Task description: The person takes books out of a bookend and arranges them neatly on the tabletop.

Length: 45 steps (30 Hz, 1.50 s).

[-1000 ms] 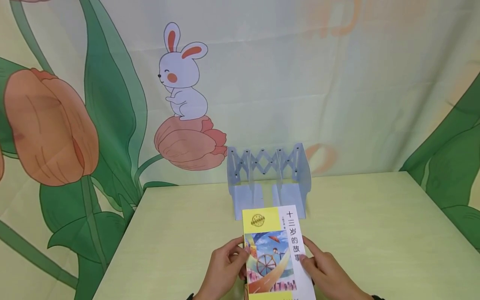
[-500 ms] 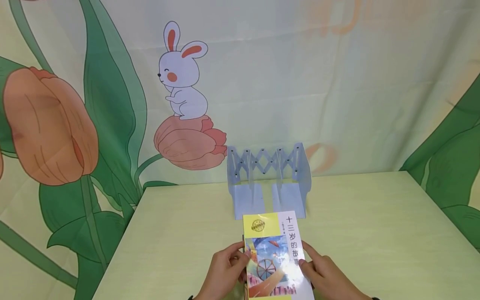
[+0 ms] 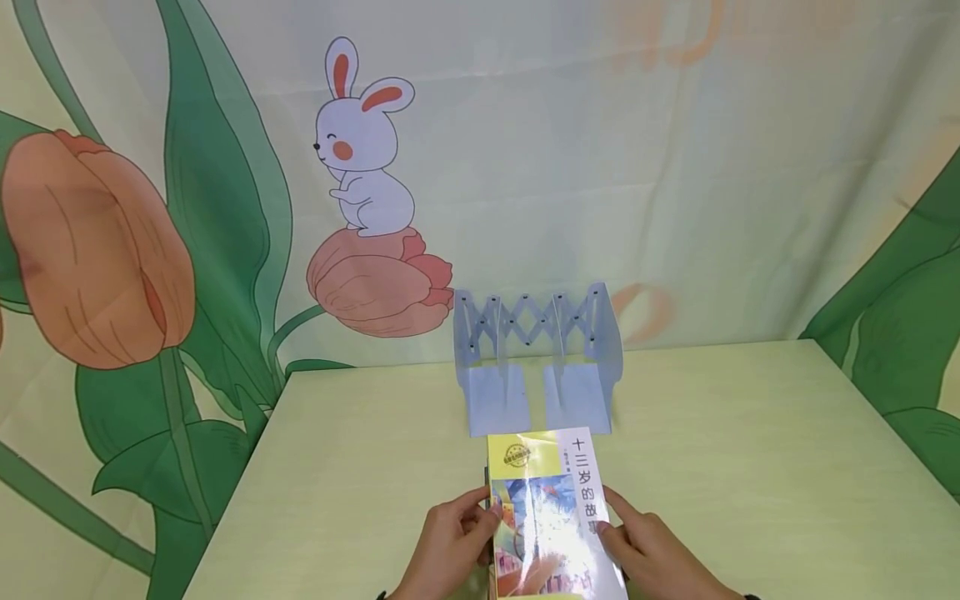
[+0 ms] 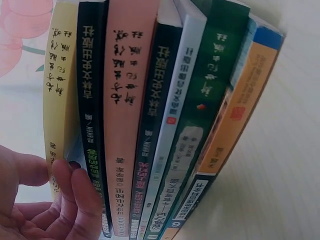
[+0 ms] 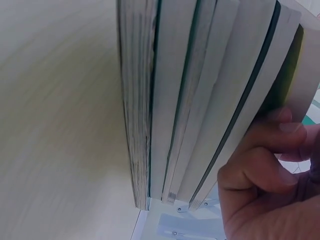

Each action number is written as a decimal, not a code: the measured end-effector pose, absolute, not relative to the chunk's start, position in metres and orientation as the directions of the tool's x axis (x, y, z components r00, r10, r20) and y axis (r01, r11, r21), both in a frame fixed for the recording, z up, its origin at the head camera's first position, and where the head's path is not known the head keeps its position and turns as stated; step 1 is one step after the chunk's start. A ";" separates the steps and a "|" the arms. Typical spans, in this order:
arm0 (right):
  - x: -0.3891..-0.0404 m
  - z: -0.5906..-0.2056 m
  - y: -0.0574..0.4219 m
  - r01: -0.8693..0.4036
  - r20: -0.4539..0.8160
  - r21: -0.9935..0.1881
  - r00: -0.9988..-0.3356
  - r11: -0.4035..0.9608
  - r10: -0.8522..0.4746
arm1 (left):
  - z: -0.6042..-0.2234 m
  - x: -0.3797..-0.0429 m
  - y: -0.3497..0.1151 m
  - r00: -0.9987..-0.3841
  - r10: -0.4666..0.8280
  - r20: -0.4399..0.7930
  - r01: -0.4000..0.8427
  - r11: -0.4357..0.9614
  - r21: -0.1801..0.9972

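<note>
A yellow-and-white paperback book tops a stack of several books, its cover catching a bright reflection. My left hand pinches it at the spine edge, thumb on the cover. On the opposite edge, my right hand pinches it the same way. Down the left wrist view run the spines of the stack, including a pink book and a green book. Between the yellow spine and the dark book below it, a gap shows by my fingers. The page edges fill the right wrist view.
Just beyond the books stands a pale blue expandable bookend rack with upright dividers. It sits on a light green table, in front of a printed cloth backdrop with a rabbit and tulips.
The top book has come slightly toward me and down in the head view, held by both hands. The reflection on its cover has grown. The rack has not moved.
</note>
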State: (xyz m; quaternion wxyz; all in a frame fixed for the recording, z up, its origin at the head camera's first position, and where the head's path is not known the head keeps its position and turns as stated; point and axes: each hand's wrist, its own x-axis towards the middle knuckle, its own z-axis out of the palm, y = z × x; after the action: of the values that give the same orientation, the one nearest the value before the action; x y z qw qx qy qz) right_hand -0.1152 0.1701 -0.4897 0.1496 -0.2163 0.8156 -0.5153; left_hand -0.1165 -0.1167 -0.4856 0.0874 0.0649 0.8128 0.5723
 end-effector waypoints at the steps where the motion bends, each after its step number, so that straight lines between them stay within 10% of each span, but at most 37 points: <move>1: -0.115 -0.490 0.170 -0.206 -0.020 -0.898 -0.863 0.388 -0.505 | -0.486 -0.117 -0.117 -0.976 0.205 -0.072 0.005 0.348 0.937; 45: -0.119 -0.489 0.167 -0.083 -0.168 -0.867 -0.880 0.492 -0.444 | -0.491 -0.114 -0.114 -0.980 0.193 0.041 0.156 0.633 0.758</move>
State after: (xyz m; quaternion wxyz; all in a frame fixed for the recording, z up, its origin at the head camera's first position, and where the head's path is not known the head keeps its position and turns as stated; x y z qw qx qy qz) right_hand -0.1191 0.1673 -0.4892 0.1884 -0.1561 0.8429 -0.4792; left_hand -0.1137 -0.1137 -0.4915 0.0219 0.0967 0.9033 0.4174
